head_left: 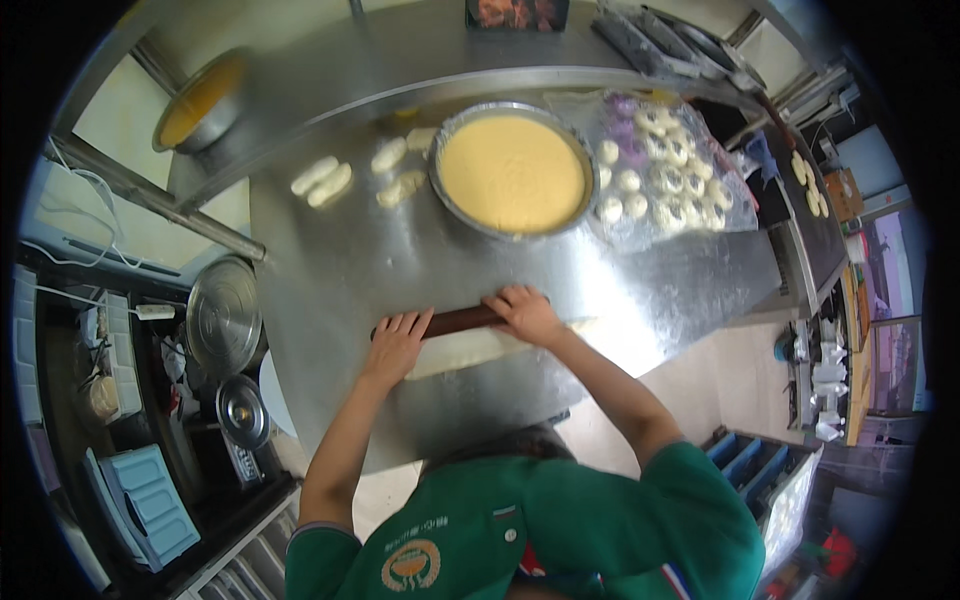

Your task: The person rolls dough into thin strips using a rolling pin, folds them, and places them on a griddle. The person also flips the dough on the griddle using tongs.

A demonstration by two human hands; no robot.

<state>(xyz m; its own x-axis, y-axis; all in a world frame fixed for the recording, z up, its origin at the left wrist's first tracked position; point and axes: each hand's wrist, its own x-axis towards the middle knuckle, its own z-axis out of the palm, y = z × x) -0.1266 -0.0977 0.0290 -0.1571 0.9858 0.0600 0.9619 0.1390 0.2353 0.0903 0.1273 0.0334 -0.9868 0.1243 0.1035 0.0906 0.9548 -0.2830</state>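
Observation:
A dark brown rolling pin (460,320) lies across the steel worktop, with my left hand (398,343) over its left end and my right hand (527,314) over its right end. Fingers of both hands curl over the wood. Just on the near side of the pin, partly under it, stretches a long flat strip of pale dough (468,352). My right wrist covers some of that strip. Beyond the pin stands a large metal bowl (437,178) filled with smooth yellow batter (513,172).
Several dough pieces (323,181) lie at the back left. Round dough balls (668,180) sit on plastic film at the back right. A raised steel shelf (400,50) runs along the back, holding another bowl (200,105). Metal lids (224,315) stand beyond the worktop's left edge.

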